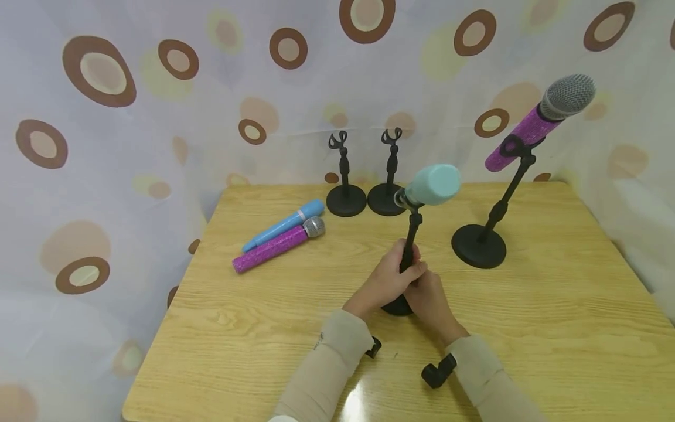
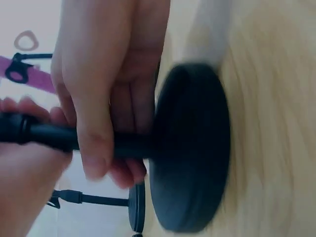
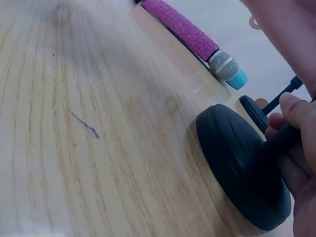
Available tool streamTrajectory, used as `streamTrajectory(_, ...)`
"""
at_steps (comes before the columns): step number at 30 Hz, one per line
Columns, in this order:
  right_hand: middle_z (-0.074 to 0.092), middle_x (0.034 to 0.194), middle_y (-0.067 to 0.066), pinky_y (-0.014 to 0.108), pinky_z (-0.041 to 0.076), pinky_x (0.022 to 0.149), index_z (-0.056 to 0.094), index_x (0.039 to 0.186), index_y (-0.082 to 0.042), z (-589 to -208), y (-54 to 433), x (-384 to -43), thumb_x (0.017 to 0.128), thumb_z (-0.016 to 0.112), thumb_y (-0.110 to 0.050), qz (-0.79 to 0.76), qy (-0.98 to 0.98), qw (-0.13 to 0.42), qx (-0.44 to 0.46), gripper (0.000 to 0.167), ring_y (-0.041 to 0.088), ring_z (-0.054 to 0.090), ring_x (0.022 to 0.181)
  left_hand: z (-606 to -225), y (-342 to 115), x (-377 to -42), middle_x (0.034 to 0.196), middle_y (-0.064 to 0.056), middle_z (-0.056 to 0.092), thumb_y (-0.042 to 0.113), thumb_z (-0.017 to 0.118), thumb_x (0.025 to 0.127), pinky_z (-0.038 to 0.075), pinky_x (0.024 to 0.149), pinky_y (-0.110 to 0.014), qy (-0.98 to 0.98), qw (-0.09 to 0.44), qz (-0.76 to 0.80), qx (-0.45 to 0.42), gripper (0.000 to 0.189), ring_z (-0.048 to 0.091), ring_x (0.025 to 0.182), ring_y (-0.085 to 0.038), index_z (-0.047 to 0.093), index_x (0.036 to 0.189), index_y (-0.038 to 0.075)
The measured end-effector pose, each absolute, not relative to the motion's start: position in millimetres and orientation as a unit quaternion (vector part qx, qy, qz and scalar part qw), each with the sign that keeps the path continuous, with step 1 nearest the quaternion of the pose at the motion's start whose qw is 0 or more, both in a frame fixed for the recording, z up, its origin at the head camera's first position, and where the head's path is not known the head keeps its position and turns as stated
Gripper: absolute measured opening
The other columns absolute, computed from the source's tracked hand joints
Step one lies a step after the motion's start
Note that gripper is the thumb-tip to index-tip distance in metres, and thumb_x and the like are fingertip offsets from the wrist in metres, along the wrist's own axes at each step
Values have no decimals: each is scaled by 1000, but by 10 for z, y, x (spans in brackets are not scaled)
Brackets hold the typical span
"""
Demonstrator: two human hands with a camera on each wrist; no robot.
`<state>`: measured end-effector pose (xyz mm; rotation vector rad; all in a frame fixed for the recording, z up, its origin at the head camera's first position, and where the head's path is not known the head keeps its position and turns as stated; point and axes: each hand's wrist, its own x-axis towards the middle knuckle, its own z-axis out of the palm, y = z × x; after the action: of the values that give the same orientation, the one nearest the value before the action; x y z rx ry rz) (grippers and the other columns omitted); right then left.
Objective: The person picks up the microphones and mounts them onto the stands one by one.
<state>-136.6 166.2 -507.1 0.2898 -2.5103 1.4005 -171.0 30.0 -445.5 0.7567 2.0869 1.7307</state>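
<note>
Loose pair: I see the blue microphone point(image 1: 285, 225) touching or just beside the purple microphone point(image 1: 271, 249) on the desk point(image 1: 227, 334).
Left hand point(image 1: 389, 274): fingers curled round the held stand point(image 1: 411, 237), above the other hand.
Held stand: bears the mint microphone point(image 1: 435, 184); I judge I am adjusting it, and next needs a steady placing.
Right hand point(image 1: 429, 299): grasps the same stand lower, near its base point(image 1: 396, 307).

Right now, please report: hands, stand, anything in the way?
Left hand above right hand, both gripping black stand. Teal microphone in its clip. Possible obstacle: rightmost stand, apart from it.
</note>
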Motion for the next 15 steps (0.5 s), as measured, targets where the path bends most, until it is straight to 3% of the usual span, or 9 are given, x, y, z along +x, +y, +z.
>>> streamTrajectory(4, 68, 85, 13, 20, 50, 65, 64, 101, 6, -5073, 1676, -1384, 93, 55, 9, 486, -855, 139, 118, 12, 5, 56, 73, -4472, 420, -1696, 84, 0, 51, 40, 64, 96, 41, 70, -26, 757, 117, 607, 213, 28, 50, 80, -13, 54, 96, 14)
streamTrajectory(8, 62, 75, 7, 21, 44, 60, 61, 90, 0, -5061, 1700, -1381, 93, 55, 8, 477, -865, 120, 99, 10, 5, 49, 66, -4474, 510, -1731, 65, 2, 44, 36, 65, 95, 37, 58, -25, 751, 103, 620, 200, 33, 46, 63, -13, 51, 76, 13)
streamTrajectory(11, 64, 76, 7, 22, 45, 59, 61, 92, -1, -5036, 1714, -1367, 93, 58, 5, 464, -875, 106, 91, 7, 9, 53, 66, -4474, 548, -1763, 55, 3, 37, 28, 64, 96, 34, 51, -25, 733, 110, 639, 205, 39, 39, 51, -13, 46, 66, 11)
streamTrajectory(15, 71, 88, 11, 23, 53, 67, 64, 103, 0, -5009, 1716, -1361, 94, 62, 0, 471, -873, 86, 93, 10, 15, 66, 77, -4461, 544, -1815, 50, 4, 30, 23, 61, 98, 29, 46, -25, 721, 130, 643, 224, 46, 31, 44, -13, 40, 59, 10)
